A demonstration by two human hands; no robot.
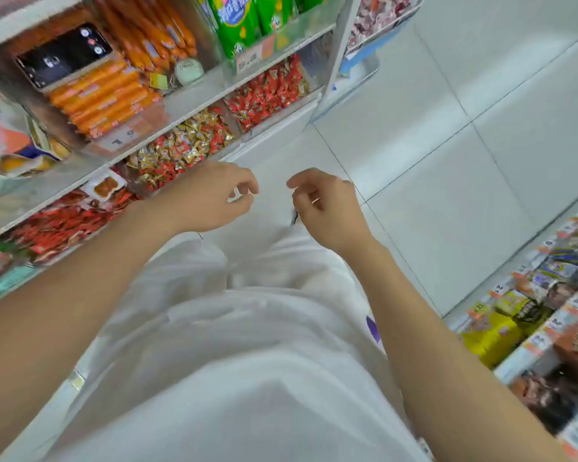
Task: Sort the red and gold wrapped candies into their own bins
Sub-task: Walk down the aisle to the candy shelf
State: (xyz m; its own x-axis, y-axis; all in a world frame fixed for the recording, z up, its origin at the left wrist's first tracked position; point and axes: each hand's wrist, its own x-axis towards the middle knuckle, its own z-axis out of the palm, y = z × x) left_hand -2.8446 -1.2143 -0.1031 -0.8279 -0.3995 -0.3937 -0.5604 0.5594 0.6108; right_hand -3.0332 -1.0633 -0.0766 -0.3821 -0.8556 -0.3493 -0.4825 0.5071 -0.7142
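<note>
On the lower shelf a clear bin (181,146) holds gold wrapped candies mixed with red ones. To its right a second bin (267,93) holds mostly red wrapped candies. My left hand (214,198) hovers just in front of the mixed bin's near corner, fingers loosely curled, and I see nothing in it. My right hand (327,208) hangs beside it over the floor, also loosely curled, with no candy visible. Both hands are apart from the bins and from each other.
The shelf above carries orange sausage sticks (104,95), a phone (64,56) and green snack bags (237,21). Red packets (57,228) fill the bin left of the candies. Another rack of snacks (548,315) stands at right. White tiled floor (447,128) lies between.
</note>
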